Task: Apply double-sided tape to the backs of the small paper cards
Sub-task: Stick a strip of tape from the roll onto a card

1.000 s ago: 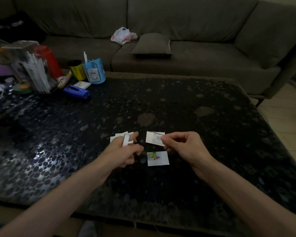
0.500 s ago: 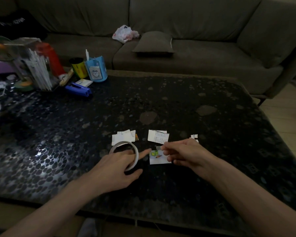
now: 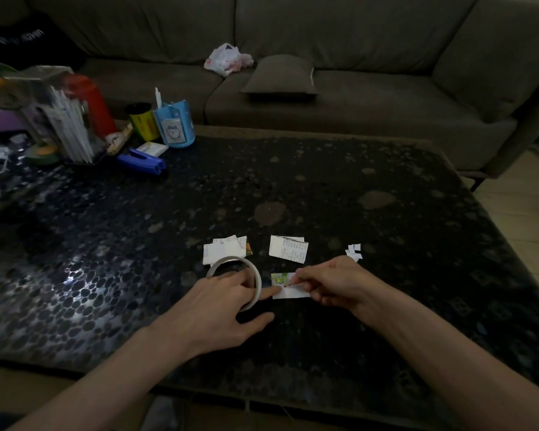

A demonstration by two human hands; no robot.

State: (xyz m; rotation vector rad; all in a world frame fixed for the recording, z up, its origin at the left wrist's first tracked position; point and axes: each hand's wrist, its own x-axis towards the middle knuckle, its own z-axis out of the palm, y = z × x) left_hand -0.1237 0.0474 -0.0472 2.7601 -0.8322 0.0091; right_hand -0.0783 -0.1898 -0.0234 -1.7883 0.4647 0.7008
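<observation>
A white ring of double-sided tape [image 3: 219, 265] lies flat on the dark table [image 3: 386, 244]. My left hand [image 3: 223, 309] rests on its near side, the index finger stretched toward a small card. That card [image 3: 288, 287], picture side up with green print, lies just right of the roll. My right hand [image 3: 333, 284] pinches its right edge between thumb and fingers. Behind them are two small piles of white cards, one at the left [image 3: 224, 250] and one at the right [image 3: 288, 253].
Tiny white paper scraps [image 3: 353, 251] lie right of the piles. At the table's far left stand a blue holder [image 3: 175, 126], a yellow can [image 3: 142, 121], a blue stapler [image 3: 142, 161] and a clear rack of straws [image 3: 63, 119]. A sofa [image 3: 324, 73] runs behind the table.
My left hand has set the tape roll down flat and now rests on it. My right hand came down from the right pile to the printed card and took hold of its edge.
</observation>
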